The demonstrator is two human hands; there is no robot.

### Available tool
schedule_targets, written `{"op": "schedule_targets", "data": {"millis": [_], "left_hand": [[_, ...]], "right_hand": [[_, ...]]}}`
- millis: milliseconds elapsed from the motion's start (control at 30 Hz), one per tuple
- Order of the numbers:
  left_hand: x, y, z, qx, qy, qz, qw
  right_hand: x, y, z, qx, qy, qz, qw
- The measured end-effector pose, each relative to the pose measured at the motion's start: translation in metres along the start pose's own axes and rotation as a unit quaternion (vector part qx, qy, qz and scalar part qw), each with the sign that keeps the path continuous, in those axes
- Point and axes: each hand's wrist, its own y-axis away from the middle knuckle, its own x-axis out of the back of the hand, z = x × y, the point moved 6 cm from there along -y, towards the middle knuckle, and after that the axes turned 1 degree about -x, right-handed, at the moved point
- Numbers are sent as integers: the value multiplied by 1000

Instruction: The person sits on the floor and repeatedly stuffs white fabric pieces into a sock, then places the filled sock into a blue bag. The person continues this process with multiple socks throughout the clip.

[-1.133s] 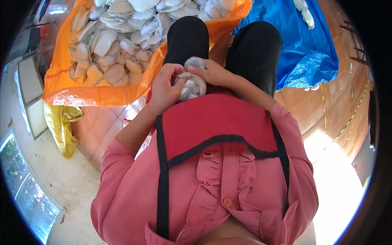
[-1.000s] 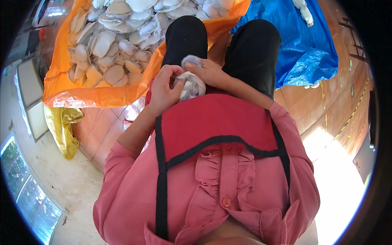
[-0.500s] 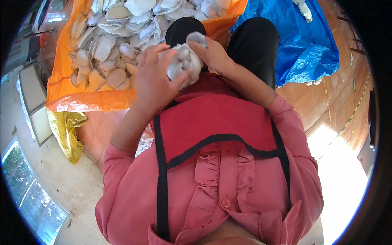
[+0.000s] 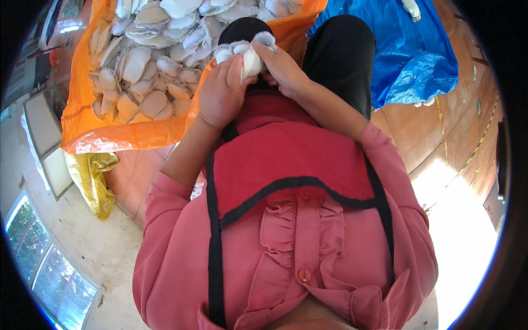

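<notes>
Between my two hands, above my lap, is a white-and-grey plush piece (image 4: 251, 62). My left hand (image 4: 221, 94) is closed on its near left side, fingers curled and thumb pointing up. On the other side my right hand (image 4: 287, 70) grips it, with the thumb pressed by a fuzzy grey tuft (image 4: 265, 38) at the top. Small rounded white lobes stick up beyond my left fingers. The underside of the piece and several of my fingertips are hidden.
Ahead to the left, a wide orange sack (image 4: 104, 138) holds a heap of flat, rounded whitish fabric pieces (image 4: 137, 63). A blue plastic sheet (image 4: 412, 66) lies right of my knee, with a small white piece (image 4: 411, 9) on it. A yellow bag (image 4: 93, 181) lies on the floor at left.
My left hand, spread and blurred beside the plush piece before, has closed on it. The piece has moved slightly up and is more bunched between both hands. My right hand keeps its grip.
</notes>
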Motion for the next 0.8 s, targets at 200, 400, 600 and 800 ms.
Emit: {"op": "schedule_targets", "data": {"millis": [200,400,600,800], "left_hand": [[3,-18,-25,1,54,-60,997],[-3,-15,-58,66,223,-35,972],[-20,-1,-90,213,375,-41,901],[-53,8,-116,385,599,-32,701]], "right_hand": [[5,-7,9,-14,-36,46,998],[-1,-3,2,4,-66,27,997],[-3,-10,9,32,-111,12,993],[-8,-9,4,4,-141,20,990]]}}
